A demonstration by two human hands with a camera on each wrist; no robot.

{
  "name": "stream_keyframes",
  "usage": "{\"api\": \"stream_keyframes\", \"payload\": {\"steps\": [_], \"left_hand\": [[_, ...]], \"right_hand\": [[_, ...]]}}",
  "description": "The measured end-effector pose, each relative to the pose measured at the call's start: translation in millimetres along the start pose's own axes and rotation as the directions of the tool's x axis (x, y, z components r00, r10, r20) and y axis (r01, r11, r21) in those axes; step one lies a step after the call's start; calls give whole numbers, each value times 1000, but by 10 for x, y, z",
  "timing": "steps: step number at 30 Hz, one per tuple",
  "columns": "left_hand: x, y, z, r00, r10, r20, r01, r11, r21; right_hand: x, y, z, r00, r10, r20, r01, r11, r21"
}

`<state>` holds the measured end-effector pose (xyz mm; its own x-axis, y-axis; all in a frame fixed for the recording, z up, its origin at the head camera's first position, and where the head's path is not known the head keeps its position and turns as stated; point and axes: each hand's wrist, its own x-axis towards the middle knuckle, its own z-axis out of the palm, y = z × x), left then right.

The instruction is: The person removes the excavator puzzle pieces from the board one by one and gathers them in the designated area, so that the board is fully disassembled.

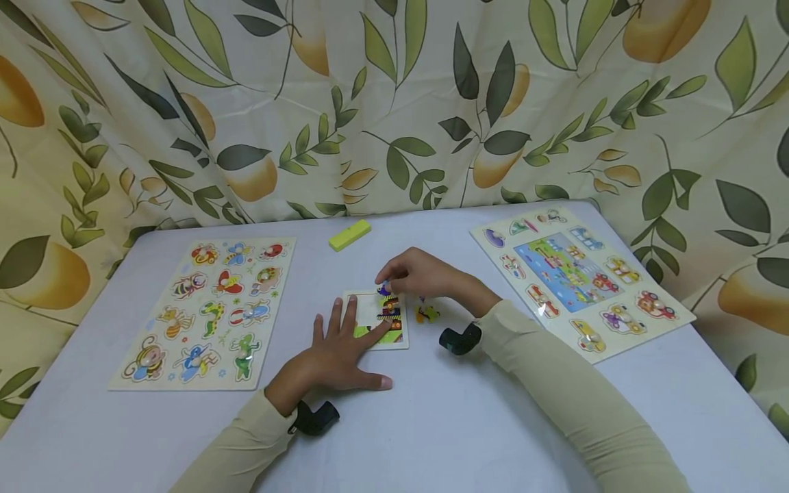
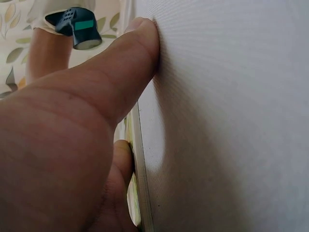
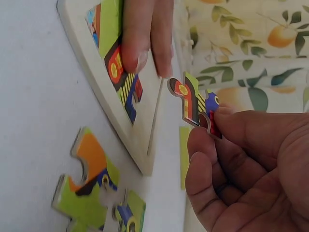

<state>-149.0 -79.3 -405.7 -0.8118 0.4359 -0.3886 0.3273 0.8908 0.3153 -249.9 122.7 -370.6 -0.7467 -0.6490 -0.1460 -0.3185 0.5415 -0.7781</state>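
My right hand [image 1: 425,274] pinches a jigsaw piece [image 3: 193,99] between thumb and fingertips, above the far part of a small puzzle tray [image 1: 394,346]. The piece is green, blue and red with yellow-and-black stripes. My left hand [image 1: 335,359] lies flat with fingers spread over the tray's left side, a fingertip on the pieces set inside it. Its thumb rests on the white cloth in front, as the left wrist view shows. Part of the tray's bare bottom shows, while the hand hides some of the rest. Several loose jigsaw pieces [image 3: 89,193] lie right of the tray.
A picture board with animals and insects [image 1: 197,301] lies at the left. Another board with vehicles [image 1: 557,329] sits at the right, near the right forearm. Behind the tray is a yellow-green block [image 1: 350,235]. A leaf-patterned curtain [image 1: 394,137] hangs along the table's back edge.
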Motion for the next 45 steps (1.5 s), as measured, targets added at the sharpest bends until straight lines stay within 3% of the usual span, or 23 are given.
{"api": "stream_keyframes", "payload": {"steps": [13, 21, 26, 34, 45], "left_hand": [[2, 1, 15, 1000, -1, -4, 1, 1000, -4], [-5, -12, 19, 1000, 19, -16, -19, 1000, -12], [-2, -24, 25, 1000, 25, -18, -25, 1000, -14], [3, -33, 31, 999, 26, -23, -27, 1000, -16], [-18, -7, 24, 999, 23, -34, -24, 1000, -13]], "right_hand": [[-146, 188, -131, 998, 62, 7, -62, 998, -19], [-279, 254, -229, 993, 81, 89, -80, 997, -12], [-364, 287, -283, 991, 105, 85, -104, 994, -17], [-472, 374, -362, 978, 181, 109, -180, 984, -12], [-562, 402, -415, 967, 228, 115, -227, 974, -14]]}}
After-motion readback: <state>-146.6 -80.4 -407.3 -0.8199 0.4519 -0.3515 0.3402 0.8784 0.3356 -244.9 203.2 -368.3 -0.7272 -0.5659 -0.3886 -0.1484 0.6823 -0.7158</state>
